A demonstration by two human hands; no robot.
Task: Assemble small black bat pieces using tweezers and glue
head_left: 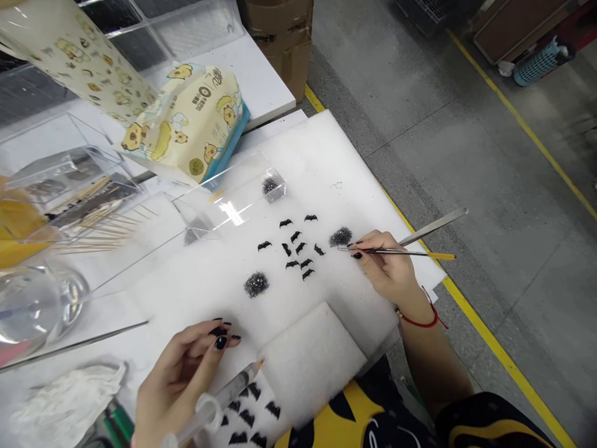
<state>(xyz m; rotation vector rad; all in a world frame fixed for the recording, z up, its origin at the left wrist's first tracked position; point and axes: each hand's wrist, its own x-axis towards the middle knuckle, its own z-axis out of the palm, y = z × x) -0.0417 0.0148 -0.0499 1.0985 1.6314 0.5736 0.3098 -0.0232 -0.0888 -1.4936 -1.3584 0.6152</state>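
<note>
My left hand (184, 367) is closed in a pinch on a small black bat-shaped piece (218, 331), partly hidden by the fingers and dark nails. My right hand (385, 264) grips metal tweezers (433, 225) and a thin yellow-ended stick tool (420, 252) together. The tips in that hand are at the edge of a pile of tiny black beads (340, 236). Several loose black bat pieces (300, 247) lie on the white foam sheet (326, 155) between my hands. Below my left hand, a clear syringe (237, 384) with dark contents lies by more bat pieces (247, 418).
More bead piles sit on the foam, one left of centre (256, 284). A foam block (312, 354) lies in front of me. At left are a clear plastic lid (233, 208), a wipes pack (191, 124), a patterned tumbler (88, 62), cotton swabs (105, 230) and a glass of liquid (41, 305).
</note>
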